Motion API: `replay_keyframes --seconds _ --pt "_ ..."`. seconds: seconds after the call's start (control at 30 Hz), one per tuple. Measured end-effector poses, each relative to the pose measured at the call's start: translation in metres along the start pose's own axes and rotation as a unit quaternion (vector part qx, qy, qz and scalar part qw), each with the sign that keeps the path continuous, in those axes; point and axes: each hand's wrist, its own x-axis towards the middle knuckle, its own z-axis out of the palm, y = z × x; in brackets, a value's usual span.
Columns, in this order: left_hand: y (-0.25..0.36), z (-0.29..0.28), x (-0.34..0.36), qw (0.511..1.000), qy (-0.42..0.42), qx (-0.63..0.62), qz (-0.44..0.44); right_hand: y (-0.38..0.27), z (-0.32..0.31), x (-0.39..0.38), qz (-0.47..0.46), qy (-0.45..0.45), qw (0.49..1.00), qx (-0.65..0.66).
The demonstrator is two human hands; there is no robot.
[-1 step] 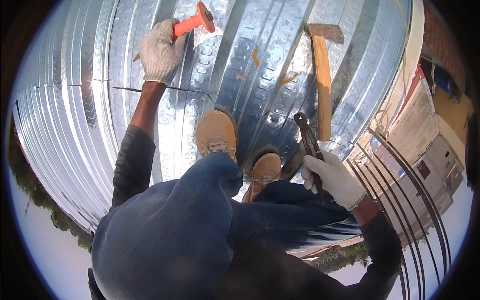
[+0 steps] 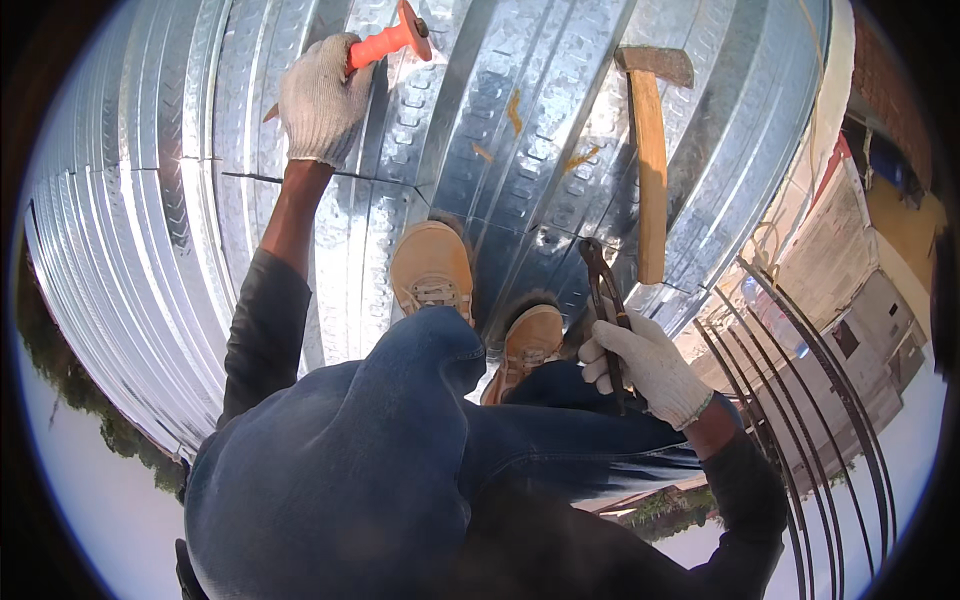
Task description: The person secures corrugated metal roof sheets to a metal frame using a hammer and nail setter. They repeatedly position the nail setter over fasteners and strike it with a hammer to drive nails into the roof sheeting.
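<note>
My gloved left hand (image 2: pixel 325 100) is closed round a chisel (image 2: pixel 385 45) with an orange-red hand-guard grip. Its steel tip shows on the far side of the glove, over the ribbed metal decking (image 2: pixel 500 120). In my gloved right hand (image 2: pixel 650 370) is a pair of dark metal pincers (image 2: pixel 603 285), handles in the palm and jaws pointing away from me. Just right of the pincers lies a hammer (image 2: pixel 650 170), its wooden handle toward me and its steel head at the far end.
My tan shoes (image 2: pixel 432 265) stand on the decking. Several dark rebar rods (image 2: pixel 820 370) curve up beside the decking's right edge, with a building wall (image 2: pixel 880 320) beyond. A thin dark rod (image 2: pixel 300 178) lies across the ribs below my left hand.
My right hand has shifted a little to the left with the pincers, so their jaws sit farther from the hammer handle. My left hand and the chisel have hardly moved.
</note>
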Motion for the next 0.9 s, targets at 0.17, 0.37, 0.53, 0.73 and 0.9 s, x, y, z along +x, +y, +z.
replay_keyframes --seconds 0.17,0.37,0.53,0.73,0.9 --pt "-0.005 0.002 -0.002 0.998 -0.066 0.017 0.014 0.029 0.040 0.035 0.036 -0.069 0.971 0.225" --pt "0.029 -0.027 -0.024 0.997 0.048 0.045 0.036 0.024 0.050 0.066 0.047 -0.080 0.964 0.250" --pt "0.086 -0.067 -0.078 0.914 -0.235 -0.307 -0.121 0.004 0.046 0.061 0.071 -0.092 0.963 0.244" --pt "0.124 -0.046 -0.126 0.612 -0.637 -0.468 0.026 -0.017 0.024 0.067 0.085 -0.152 0.961 0.213" --pt "0.149 -0.017 -0.142 0.359 -0.715 -0.578 -0.161 -0.055 0.012 0.071 0.115 -0.175 0.958 0.193"
